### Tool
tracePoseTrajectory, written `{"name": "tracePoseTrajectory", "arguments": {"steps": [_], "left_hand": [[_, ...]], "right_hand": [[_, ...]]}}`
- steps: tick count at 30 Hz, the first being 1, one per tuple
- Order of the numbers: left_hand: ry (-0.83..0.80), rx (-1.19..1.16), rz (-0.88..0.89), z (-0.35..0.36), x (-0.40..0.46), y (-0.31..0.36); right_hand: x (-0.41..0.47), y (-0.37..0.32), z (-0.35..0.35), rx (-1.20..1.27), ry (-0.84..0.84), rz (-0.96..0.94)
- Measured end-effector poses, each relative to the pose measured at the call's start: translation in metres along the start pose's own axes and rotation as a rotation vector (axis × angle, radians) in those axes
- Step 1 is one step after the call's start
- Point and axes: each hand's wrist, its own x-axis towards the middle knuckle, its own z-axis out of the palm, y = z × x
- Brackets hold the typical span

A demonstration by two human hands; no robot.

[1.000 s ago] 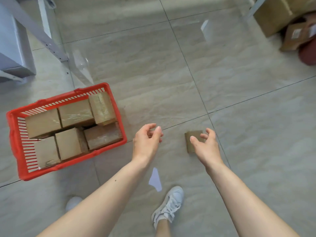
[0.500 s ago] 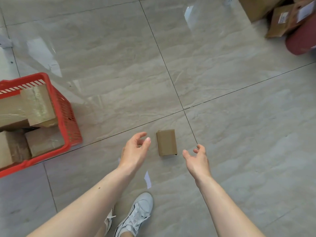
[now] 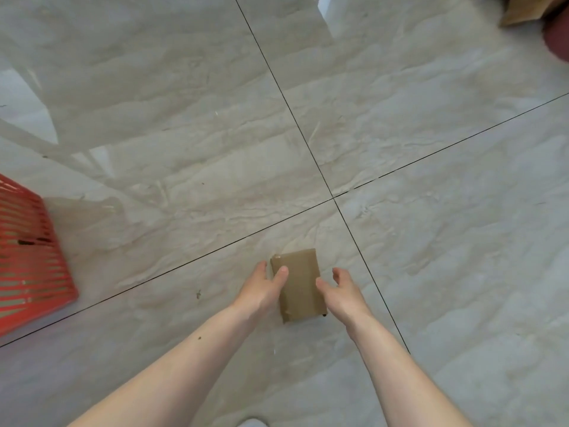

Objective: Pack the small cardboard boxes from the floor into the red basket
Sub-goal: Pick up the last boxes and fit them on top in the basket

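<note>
Cardboard box (image 3: 300, 285) lies between both hands.

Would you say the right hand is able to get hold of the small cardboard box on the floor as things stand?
Probably yes: the right hand is open right beside the small cardboard box, with nothing between them; the left hand flanks the other side.

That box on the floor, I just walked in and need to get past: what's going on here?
A person is reaching down with both bare hands for a small cardboard box lying on the tiled floor. The left hand has fingers on the box's left edge and the right hand is open at its right side. The box is not yet lifted. The red basket sits off to the left, mostly out of view.
</note>
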Motion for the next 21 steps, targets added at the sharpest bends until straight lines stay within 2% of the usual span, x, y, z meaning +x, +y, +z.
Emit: {"name": "tracePoseTrajectory", "arguments": {"steps": [6,12,17,21], "left_hand": [[-0.059,-0.042,-0.041,0.022,0.02,-0.01],[-0.052,-0.108,-0.013,0.004,-0.023,0.005],[0.04,-0.131,0.001,-0.025,-0.087,0.034],[0.144,-0.044,0.043,-0.057,-0.139,0.064]], "right_hand": [[0.022,0.007,0.018,0.027,-0.013,0.014],[-0.024,-0.016,0.005,0.076,0.039,0.014],[-0.09,-0.059,-0.01,0.085,0.099,-0.008],[-0.148,-0.103,-0.018,0.084,0.071,-0.053]]}}
